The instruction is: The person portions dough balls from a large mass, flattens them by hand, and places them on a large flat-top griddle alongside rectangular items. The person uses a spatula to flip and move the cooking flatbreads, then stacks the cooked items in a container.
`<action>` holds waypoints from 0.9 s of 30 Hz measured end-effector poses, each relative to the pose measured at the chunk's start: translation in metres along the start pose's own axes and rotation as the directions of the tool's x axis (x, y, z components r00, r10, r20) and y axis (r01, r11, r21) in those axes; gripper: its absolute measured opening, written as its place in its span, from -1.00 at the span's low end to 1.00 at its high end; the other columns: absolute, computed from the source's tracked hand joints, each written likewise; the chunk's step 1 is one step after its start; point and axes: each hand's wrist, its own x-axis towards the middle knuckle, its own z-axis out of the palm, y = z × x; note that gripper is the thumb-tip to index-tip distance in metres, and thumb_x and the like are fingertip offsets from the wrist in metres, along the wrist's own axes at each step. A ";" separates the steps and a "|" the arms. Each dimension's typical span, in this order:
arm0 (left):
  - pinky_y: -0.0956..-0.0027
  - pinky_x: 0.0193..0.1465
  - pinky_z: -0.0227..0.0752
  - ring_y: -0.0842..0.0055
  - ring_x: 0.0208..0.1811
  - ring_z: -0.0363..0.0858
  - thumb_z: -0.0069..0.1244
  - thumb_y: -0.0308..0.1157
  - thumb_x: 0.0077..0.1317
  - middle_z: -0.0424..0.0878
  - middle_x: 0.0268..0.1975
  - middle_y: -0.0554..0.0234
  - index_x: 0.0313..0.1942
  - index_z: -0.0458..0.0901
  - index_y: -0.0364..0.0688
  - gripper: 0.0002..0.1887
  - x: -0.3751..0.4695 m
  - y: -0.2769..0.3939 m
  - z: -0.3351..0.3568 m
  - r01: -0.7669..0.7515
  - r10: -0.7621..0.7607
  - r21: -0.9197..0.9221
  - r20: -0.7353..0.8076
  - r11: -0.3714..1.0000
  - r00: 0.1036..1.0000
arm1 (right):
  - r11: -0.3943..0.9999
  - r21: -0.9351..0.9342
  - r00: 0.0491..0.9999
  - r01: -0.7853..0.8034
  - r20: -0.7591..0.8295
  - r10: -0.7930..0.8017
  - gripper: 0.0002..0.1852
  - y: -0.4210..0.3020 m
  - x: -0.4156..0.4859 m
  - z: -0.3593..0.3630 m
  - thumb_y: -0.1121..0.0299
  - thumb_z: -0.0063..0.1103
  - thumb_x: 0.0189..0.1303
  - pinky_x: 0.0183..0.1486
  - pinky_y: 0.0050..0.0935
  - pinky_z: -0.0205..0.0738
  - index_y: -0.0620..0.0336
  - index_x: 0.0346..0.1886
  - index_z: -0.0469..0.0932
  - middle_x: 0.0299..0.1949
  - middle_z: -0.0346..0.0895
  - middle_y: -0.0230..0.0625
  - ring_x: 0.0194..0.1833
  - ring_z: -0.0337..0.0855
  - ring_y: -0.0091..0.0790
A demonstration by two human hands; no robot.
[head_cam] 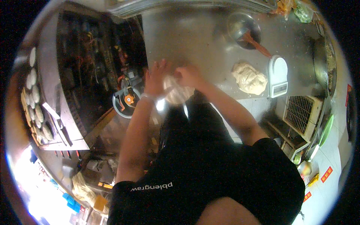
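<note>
A pale, rounded piece of what looks like dough (pixel 178 91) lies at the near edge of the steel worktop (pixel 185 36), blurred and partly hidden by my hands. My left hand (pixel 157 77) is at its left side, fingers spread and the thumb reaching over it. Curled fingers of my right hand (pixel 187 76) meet its far right side; blur hides whether they pinch it. To the right, a larger lump of dough (pixel 249 78) rests on the steel beside a white digital kitchen scale (pixel 278 73).
A metal bowl (pixel 234 24) holding a reddish-brown handled utensil (pixel 257 45) stands at the back right. A large metal pan (pixel 320 64) is farther right. At far left, several pale oval pieces (pixel 35 94) and a knife (pixel 64 133) lie on a board. A bucket (pixel 116 104) sits below my left side.
</note>
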 end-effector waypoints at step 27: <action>-0.12 0.36 -0.38 0.41 0.44 -0.12 -0.22 0.01 0.29 -0.02 0.41 0.26 0.35 -0.01 -0.09 -0.30 -0.027 0.040 0.039 0.239 -0.239 0.112 -0.017 0.965 0.971 | 0.931 -0.279 0.865 0.236 -0.375 -0.332 -0.39 0.004 -0.030 0.041 0.30 0.02 0.06 0.34 -0.04 -0.11 0.23 0.24 0.24 0.32 0.08 -0.10 0.33 0.06 -0.05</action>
